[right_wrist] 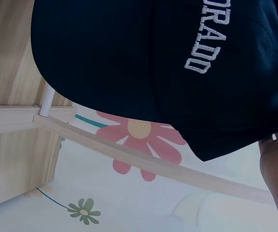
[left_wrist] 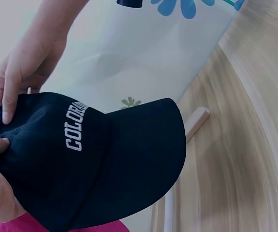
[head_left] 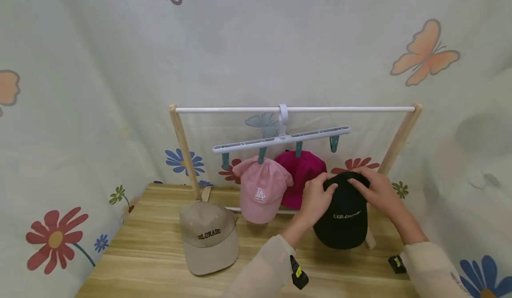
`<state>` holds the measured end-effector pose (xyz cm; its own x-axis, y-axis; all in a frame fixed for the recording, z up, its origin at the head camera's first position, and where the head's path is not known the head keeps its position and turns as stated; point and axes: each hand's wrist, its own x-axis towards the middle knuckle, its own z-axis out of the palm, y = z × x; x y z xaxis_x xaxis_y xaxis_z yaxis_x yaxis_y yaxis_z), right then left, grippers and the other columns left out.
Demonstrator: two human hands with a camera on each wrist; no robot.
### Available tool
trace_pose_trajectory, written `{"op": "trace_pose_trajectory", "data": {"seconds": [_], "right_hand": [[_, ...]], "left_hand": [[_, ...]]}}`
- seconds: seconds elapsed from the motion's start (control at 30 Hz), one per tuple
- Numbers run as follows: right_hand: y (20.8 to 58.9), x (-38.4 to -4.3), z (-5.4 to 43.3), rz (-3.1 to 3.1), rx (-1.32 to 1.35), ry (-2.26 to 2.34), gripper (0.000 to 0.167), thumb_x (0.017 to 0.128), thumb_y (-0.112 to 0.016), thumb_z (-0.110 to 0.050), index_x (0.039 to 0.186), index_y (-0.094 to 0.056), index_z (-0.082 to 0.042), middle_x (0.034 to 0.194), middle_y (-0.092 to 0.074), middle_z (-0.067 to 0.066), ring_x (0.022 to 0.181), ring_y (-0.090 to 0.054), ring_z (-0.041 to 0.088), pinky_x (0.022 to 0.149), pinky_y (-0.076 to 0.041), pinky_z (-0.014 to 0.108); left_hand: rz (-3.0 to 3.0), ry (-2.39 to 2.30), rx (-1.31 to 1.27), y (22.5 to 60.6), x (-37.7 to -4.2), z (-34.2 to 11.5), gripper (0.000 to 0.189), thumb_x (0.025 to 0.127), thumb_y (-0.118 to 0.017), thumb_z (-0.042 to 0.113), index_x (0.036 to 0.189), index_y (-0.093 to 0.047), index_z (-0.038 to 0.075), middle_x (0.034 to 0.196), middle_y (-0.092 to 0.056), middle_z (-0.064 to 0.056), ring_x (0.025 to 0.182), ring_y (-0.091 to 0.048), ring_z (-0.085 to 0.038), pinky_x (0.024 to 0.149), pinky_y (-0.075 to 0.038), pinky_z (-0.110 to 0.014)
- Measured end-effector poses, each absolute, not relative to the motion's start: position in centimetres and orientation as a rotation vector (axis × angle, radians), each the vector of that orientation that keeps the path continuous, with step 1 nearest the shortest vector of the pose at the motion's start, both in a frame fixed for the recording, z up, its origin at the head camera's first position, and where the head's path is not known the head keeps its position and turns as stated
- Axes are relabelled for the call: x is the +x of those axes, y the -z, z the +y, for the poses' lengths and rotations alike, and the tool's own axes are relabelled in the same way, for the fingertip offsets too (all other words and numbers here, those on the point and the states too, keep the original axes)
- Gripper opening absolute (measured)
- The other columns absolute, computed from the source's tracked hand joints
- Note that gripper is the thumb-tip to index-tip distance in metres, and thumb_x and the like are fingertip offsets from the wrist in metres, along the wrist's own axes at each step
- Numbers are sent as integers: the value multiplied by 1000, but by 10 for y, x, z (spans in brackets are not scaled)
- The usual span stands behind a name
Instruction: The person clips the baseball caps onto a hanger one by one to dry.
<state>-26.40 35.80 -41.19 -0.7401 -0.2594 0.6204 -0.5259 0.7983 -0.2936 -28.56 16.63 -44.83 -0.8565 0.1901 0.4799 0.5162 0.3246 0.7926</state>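
A black cap (head_left: 345,220) with white COLORADO lettering is held up by its crown, brim pointing down, over the right side of the table. My left hand (head_left: 315,200) pinches the crown on its left side, thumb on the front cloth. My right hand (head_left: 378,191) pinches the other side the same way, its fingers behind the cloth. Left of the hands, a pink cap (head_left: 260,191) and a magenta cap (head_left: 302,169) hang from green clips (head_left: 298,149) on a white hanger (head_left: 244,146). The rightmost green clip (head_left: 334,144) hangs above the black cap with nothing in it.
The hanger hooks over the white rod (head_left: 352,109) of a rack with wooden legs (head_left: 400,138). A beige COLORADO cap (head_left: 210,235) lies on the wooden table (head_left: 140,249) at the left. A patterned curtain (head_left: 100,66) stands close behind the rack.
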Motion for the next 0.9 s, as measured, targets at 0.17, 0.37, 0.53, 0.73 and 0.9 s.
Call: {"op": "trace_pose_trajectory", "data": {"seconds": [0.17,0.37,0.53,0.73,0.9], "right_hand": [[408,-264,360,-2407,604,-603,22,87,-77,-2,107,-70,-5,98,-74,10,87,-70,30,77,-56,43],[403,-265,360,-2439,607,-613,19,90,-76,-4,107,-69,-5,97,-73,9,86,-69,28,76,-57,51],[398,-268,361,-2464,601,-625,18,92,-74,-4,108,-69,-3,97,-72,12,86,-68,30,78,-56,56],[393,-269,365,-2499,569,-646,18,94,-72,-6,111,-67,-2,99,-71,14,88,-67,32,78,-56,58],[390,-270,369,-2506,567,-638,19,95,-71,-7,113,-67,-3,100,-71,13,89,-68,32,77,-56,56]], "left_hand": [[-2296,1569,-630,446,-286,167,15,97,-71,18,111,-75,17,109,-76,5,102,-69,-7,89,-53,-21],[-2295,1604,-604,443,-288,169,13,97,-72,19,109,-75,16,106,-76,4,99,-68,-8,88,-53,-24],[-2302,1629,-592,440,-291,170,13,97,-71,19,109,-75,14,106,-76,3,97,-67,-9,89,-53,-26],[-2302,1652,-592,434,-293,174,14,97,-71,19,109,-75,15,109,-76,3,100,-67,-9,90,-53,-26],[-2293,1675,-594,432,-295,178,14,97,-71,19,109,-75,14,110,-75,4,101,-67,-9,91,-53,-24]]}}
